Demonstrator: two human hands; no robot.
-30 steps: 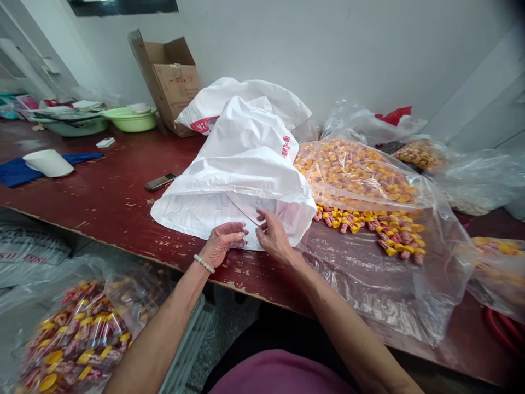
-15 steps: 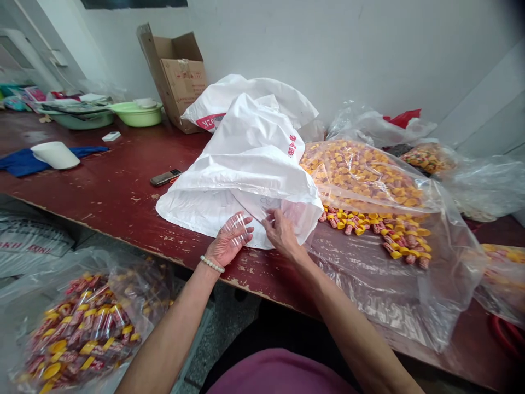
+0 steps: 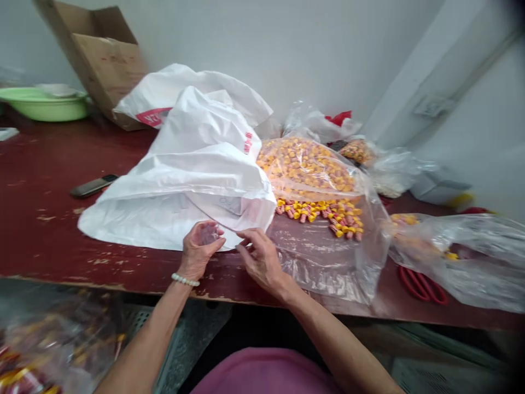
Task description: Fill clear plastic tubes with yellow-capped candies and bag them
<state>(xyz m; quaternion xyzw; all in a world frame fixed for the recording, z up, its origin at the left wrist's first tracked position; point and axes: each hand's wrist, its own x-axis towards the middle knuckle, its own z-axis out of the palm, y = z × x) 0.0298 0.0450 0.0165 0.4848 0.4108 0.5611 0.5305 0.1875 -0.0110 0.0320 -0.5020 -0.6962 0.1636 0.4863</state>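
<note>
My left hand [image 3: 197,251], with a bead bracelet at the wrist, curls round a clear plastic cup-like piece [image 3: 209,234]; its exact kind is hard to make out. To its right, my right hand [image 3: 260,256] has its fingers bent and the thumb near the index fingertip. Anything between them is too small to tell. Both hands are at the mouth of a white woven sack [image 3: 197,164], which lies on the table with its opening facing me. A dark line, perhaps a fold or edge, runs inside the mouth toward my right fingertips.
Right of the sack, a clear plastic bag [image 3: 328,262] holds many small yellow-capped pieces [image 3: 344,219]. Red-handled scissors [image 3: 422,284] lie farther right. A phone [image 3: 93,186], a green basin [image 3: 45,105] and a cardboard box [image 3: 110,71] are on the left. Another bag [image 3: 61,339] sits below the table edge.
The view has swung right, so the things on the table appear farther left. My left fingers have curled more closely round the clear piece. Both hands stay at the sack's mouth.
</note>
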